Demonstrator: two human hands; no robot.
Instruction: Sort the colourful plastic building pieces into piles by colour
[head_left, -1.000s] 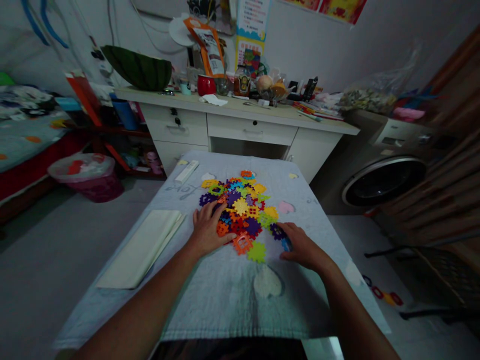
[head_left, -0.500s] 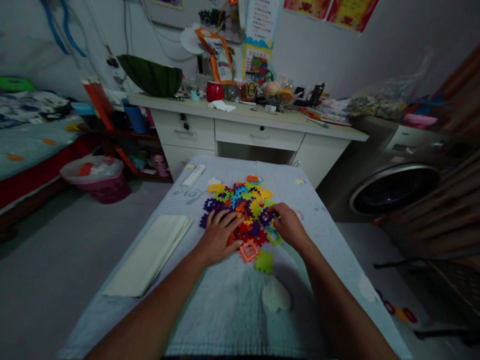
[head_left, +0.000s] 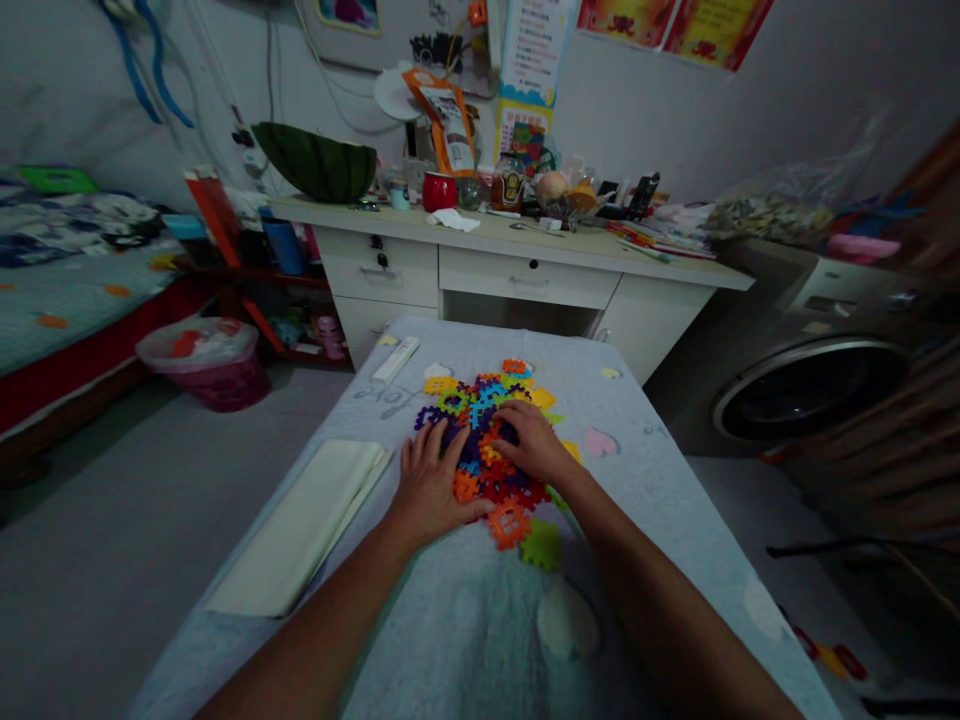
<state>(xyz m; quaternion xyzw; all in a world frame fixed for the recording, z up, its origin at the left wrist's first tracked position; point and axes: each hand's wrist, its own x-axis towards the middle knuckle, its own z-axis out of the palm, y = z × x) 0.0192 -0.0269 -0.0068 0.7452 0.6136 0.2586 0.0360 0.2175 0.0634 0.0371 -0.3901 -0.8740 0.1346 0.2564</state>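
Observation:
A heap of colourful plastic interlocking pieces (head_left: 484, 402) with notched edges lies mid-table, in purple, orange, red, yellow, blue and green. My left hand (head_left: 429, 492) rests on the heap's left side, palm down, fingers spread and thumb reaching toward an orange square piece with a window pattern (head_left: 508, 524). Over the right part of the heap, my right hand (head_left: 534, 445) has its fingers and thumb curled around a purple interlocking piece (head_left: 509, 432), partly hidden by the hand. A lime green piece (head_left: 541, 545) lies at the near edge, touching the orange one.
The table's patterned cloth (head_left: 465, 640) carries a folded pale sheet (head_left: 300, 530) at left and a white strip-shaped object (head_left: 396, 360) at far left. Behind stands a cluttered white desk (head_left: 525, 275). A washing machine (head_left: 787, 350) is at right, a pink bin (head_left: 214, 370) at left.
My right hand has moved left, from the heap's right edge to over its middle. My left hand stays on the left side, its thumb spread wider. The view has shifted slightly.

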